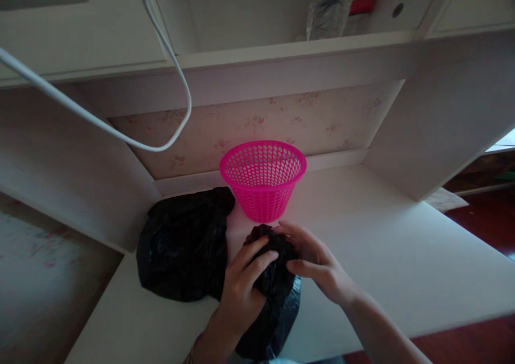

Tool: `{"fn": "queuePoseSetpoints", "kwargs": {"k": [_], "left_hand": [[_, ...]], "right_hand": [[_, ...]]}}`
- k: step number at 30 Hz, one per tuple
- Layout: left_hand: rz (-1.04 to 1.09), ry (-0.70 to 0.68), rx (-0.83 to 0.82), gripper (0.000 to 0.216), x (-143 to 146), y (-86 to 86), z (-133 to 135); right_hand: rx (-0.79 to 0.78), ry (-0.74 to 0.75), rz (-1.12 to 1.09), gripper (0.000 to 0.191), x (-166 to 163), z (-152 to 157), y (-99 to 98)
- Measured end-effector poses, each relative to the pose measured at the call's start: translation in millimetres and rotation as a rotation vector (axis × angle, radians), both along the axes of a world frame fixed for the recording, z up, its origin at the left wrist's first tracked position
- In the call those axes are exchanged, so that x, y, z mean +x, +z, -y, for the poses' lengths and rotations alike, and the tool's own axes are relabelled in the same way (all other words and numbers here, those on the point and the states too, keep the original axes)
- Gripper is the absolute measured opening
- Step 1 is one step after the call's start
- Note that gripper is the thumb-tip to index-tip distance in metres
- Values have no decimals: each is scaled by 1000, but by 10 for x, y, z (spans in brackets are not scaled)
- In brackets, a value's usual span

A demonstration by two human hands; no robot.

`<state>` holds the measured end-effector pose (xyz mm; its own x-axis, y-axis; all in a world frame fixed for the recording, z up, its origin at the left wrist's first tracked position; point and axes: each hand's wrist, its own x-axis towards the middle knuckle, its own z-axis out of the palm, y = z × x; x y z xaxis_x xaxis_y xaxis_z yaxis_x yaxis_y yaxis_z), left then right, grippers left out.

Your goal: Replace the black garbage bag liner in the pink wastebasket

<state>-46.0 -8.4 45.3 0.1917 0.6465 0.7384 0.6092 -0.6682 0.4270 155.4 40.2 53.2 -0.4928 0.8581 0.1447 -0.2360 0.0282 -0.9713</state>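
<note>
A black plastic bag (277, 299) is bunched at its top between my two hands, near the front edge of the white desk. My left hand (243, 283) is wrapped round the gathered part from the left, its fingers lying over the crumpled plastic. From the right, my right hand (319, 265) curls thumb and fingers about the same bunched top; some fingertips are hidden behind it. Just beyond my hands stands a bright pink perforated plastic basket (263, 203), upright. A second black plastic bag (183, 246) lies to the left of my left hand. What either bag contains is hidden.
The white desk surface (374, 246) runs off to the right, with upright panels on both sides. Overhead is a shelf (298, 50) holding clear plastic packaging (326, 18). A white cable (161, 147) loops down at the upper left, in front of the wall.
</note>
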Motion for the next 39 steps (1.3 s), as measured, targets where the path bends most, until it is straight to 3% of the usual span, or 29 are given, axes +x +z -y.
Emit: {"fn": "queuePoseSetpoints", "kwargs": {"k": [2, 4, 10, 12, 16, 22, 24, 26, 28, 30, 39], "left_hand": [[-3, -21, 28, 37, 15, 2, -8], [-13, -35, 35, 38, 29, 1, -11], [-111, -5, 95, 47, -6, -36, -1], [-152, 28, 99, 50, -23, -38, 9], [-205, -1, 47, 61, -6, -8, 35], [-233, -22, 41, 63, 41, -34, 86], [-213, -3, 53, 64, 24, -61, 98], [-208, 11, 57, 63, 4, -77, 103], [-226, 5, 55, 61, -3, -76, 101], [-257, -15, 53, 58, 13, -61, 96], [-295, -31, 37, 52, 76, -23, 109]], "right_hand": [[-123, -46, -52, 47, -10, -34, 13], [-144, -89, 16, 44, -37, -77, 49], [172, -62, 249, 32, -93, -152, 194], [99, -134, 201, 34, -112, -166, 217], [-198, -266, 11, 43, -189, -249, 237], [-269, -430, -209, 39, -220, -488, 267], [-248, -366, -248, 44, -166, -508, 262], [-234, -202, -126, 52, -106, -476, 250], [-211, -27, 70, 49, -68, -414, 240], [-189, 44, 174, 40, -65, -361, 245], [-191, -395, -191, 37, -92, -570, 249]]}}
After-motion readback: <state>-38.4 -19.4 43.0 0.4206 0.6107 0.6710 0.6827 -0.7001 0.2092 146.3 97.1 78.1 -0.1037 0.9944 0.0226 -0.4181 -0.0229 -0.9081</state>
